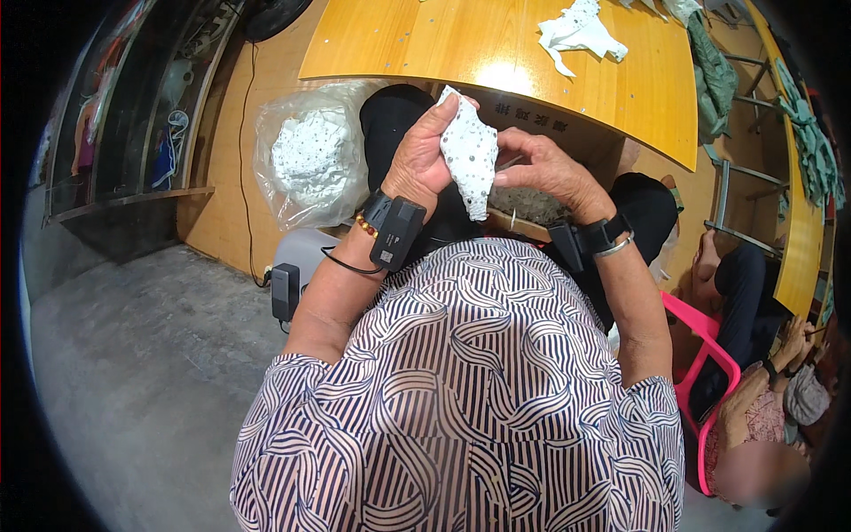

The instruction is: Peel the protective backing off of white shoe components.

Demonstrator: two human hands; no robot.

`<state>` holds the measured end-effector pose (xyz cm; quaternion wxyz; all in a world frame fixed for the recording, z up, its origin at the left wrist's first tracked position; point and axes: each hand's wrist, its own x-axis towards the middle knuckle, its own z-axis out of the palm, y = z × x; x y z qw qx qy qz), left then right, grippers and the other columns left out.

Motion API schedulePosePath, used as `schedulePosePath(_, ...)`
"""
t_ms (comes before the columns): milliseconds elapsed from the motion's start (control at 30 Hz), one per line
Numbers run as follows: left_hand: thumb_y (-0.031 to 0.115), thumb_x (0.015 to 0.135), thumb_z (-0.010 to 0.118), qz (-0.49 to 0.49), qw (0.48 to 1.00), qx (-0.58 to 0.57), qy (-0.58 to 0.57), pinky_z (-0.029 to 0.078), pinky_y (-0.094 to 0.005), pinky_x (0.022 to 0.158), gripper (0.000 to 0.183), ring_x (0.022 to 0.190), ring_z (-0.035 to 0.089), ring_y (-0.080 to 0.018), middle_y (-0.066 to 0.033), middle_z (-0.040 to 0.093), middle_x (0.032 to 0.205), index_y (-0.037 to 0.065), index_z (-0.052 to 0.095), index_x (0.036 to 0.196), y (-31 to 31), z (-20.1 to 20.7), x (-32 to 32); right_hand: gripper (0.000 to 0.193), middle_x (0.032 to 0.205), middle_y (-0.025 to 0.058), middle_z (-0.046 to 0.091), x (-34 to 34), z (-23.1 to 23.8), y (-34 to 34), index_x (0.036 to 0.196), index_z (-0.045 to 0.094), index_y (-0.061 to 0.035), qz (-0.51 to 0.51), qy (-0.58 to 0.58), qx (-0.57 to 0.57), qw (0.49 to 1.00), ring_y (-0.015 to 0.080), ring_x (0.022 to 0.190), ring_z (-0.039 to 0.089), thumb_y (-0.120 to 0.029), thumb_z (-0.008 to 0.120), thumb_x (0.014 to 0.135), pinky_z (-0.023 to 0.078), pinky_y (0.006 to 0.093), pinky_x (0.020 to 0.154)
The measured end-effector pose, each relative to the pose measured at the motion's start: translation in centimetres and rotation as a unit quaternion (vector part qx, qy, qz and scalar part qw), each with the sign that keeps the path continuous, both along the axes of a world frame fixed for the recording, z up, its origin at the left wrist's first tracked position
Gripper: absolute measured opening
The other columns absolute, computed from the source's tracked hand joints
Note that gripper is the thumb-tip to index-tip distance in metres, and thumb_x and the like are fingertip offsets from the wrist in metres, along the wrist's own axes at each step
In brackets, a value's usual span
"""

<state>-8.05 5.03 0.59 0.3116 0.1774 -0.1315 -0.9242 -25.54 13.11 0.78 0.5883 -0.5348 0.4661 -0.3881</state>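
My left hand (418, 160) is closed on a white fabric piece (470, 151) dotted with grey round studs or spots. Its thumb lies along the top of the piece, which hangs down to a narrow, gathered-looking tip. To the right of it, my right hand (554, 173) has its thumb and forefinger curved and apart, with the fingertips at or very near the fabric's right edge. Whether they touch it, I cannot tell. Beside my left knee, a clear plastic bag (266, 191) holds a heap of similar white spotted fabric (312, 152).
A yellow wooden table (425, 44) stands ahead, with white fabric scraps (581, 35) at its far right. Below its edge is a container of small greyish bits (532, 206). A pink chair (709, 355) and another seated person (753, 399) are at right. Shelving (124, 106) stands left.
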Motion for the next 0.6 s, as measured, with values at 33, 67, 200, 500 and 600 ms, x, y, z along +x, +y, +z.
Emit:
schedulePosePath(33,0.025,0.084,0.058,-0.001,1.0,0.001,-0.002,0.052,-0.0341,0.068,0.023,0.074,0.062,-0.0198,-0.0081,0.062,0.081,0.003,0.057,0.092,0.0,-0.1,-0.1,0.036,0.091,0.0051,0.057,0.0,-0.1,0.0,0.103,0.059,-0.0014,-0.001,-0.002,0.001,1.0,0.014,0.084,0.054,-0.018,0.069,0.072,0.043,0.0265,0.077)
schedulePosePath(67,0.026,0.084,0.058,0.011,1.0,0.013,0.002,0.052,-0.035,0.068,0.023,0.074,0.062,-0.0202,-0.0086,0.063,0.081,0.003,0.057,0.091,-0.1,-0.3,-0.2,0.03,0.084,0.0038,0.058,0.0,-0.1,-0.1,0.096,0.061,-0.0006,0.016,-0.006,0.026,1.0,0.0126,0.079,0.054,-0.017,0.068,0.072,0.043,0.0258,0.074)
schedulePosePath(200,0.027,0.084,0.058,0.055,0.997,0.05,0.019,0.052,-0.0389,0.07,0.024,0.078,0.063,-0.0232,-0.011,0.064,0.085,0.004,0.059,0.091,-0.4,-0.7,0.2,0.019,0.066,0.0014,0.056,-0.5,0.0,0.0,0.079,0.063,0.0011,-0.015,-0.013,0.049,0.999,0.0092,0.066,0.051,-0.017,0.066,0.074,0.043,0.0241,0.064)
schedulePosePath(500,0.029,0.086,0.053,0.129,0.99,0.006,0.053,0.045,-0.0461,0.085,0.029,0.092,0.059,-0.0302,-0.0151,0.062,0.097,0.005,0.059,0.099,-5.3,-2.8,6.2,0.031,0.08,0.0139,0.054,-2.5,-2.2,2.1,0.094,0.055,-0.0045,0.0,0.617,-0.144,0.774,0.0341,0.079,0.055,-0.008,0.065,0.065,0.046,0.042,0.068)
schedulePosePath(600,0.025,0.085,0.055,0.275,0.956,-0.007,-0.107,0.044,-0.0426,0.086,0.027,0.092,0.058,-0.0256,-0.0105,0.061,0.096,0.003,0.055,0.099,-7.7,-2.5,11.3,0.021,0.081,0.0148,0.056,-1.8,2.2,1.8,0.089,0.057,-0.0054,-0.011,0.553,-0.134,0.822,0.0335,0.074,0.056,-0.009,0.061,0.069,0.047,0.0393,0.065)
